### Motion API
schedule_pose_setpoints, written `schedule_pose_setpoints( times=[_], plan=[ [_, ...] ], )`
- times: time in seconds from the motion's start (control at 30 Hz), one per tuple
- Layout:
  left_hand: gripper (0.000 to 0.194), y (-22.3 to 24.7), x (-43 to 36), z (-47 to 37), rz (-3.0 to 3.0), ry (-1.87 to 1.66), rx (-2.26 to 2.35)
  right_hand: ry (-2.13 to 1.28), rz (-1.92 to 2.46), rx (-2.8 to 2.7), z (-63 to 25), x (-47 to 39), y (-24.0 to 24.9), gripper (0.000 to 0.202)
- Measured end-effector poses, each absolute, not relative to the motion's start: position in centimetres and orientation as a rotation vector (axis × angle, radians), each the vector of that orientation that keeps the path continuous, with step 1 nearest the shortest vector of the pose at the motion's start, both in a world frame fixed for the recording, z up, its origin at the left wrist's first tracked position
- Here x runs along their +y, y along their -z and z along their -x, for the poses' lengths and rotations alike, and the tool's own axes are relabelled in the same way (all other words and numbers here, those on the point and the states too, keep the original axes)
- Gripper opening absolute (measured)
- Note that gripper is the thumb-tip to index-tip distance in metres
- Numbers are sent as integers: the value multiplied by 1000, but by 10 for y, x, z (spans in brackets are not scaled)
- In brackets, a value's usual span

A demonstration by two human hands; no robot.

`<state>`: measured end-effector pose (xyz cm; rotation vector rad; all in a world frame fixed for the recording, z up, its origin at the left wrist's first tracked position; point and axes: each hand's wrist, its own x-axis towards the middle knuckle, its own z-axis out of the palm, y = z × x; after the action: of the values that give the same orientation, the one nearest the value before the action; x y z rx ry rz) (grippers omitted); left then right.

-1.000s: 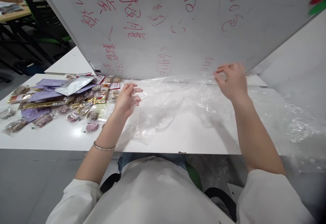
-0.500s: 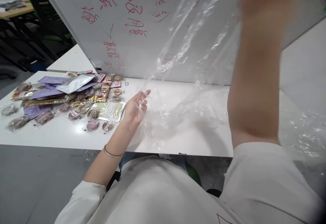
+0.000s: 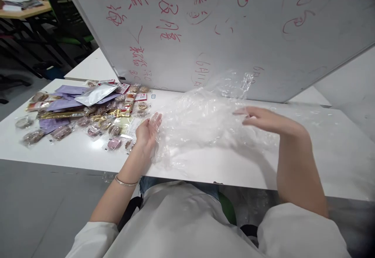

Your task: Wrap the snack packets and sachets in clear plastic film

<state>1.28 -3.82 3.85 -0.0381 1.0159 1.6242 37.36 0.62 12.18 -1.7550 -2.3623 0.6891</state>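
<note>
A crumpled heap of clear plastic film (image 3: 199, 121) lies on the white table (image 3: 231, 164) in front of me. At its left side my left hand (image 3: 147, 135) rests against the film, fingers apart and palm turned toward the heap. My right hand (image 3: 260, 119) hovers over the heap's right part, its fingers stretched out to the left and the wrist bent. Left of my left hand lies a pile of wrapped snacks, with purple pouches (image 3: 68, 94), a silver pouch (image 3: 96, 94) and a pale green packet (image 3: 129, 127).
A whiteboard (image 3: 175, 62) with red handwriting stands along the table's far side. Loose wrapped pieces (image 3: 114, 144) lie near the left hand. A dark chair (image 3: 66, 11) and a wooden desk (image 3: 26, 11) are at the back left.
My right hand has come down from high above the table. The film that was stretched upward now lies bunched low. My left hand has moved slightly left and its fingers have spread.
</note>
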Motion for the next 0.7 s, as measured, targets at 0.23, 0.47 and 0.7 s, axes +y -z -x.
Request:
schedule_pose_setpoints(
  times=[0.23, 0.47, 0.7],
  plan=[
    [13, -38, -43, -25, -85, -1684, 1008, -1020, 1415, -2181, -333, -3, -77, 40],
    [18, -34, -72, -8, -521, -1639, 1235, -939, 1517, -1500, -349, 49, -92, 27],
    [42, -31, -109, -9, -1772, -1313, 2063, 331, 1765, -1900, -314, 15, -105, 65]
  ],
)
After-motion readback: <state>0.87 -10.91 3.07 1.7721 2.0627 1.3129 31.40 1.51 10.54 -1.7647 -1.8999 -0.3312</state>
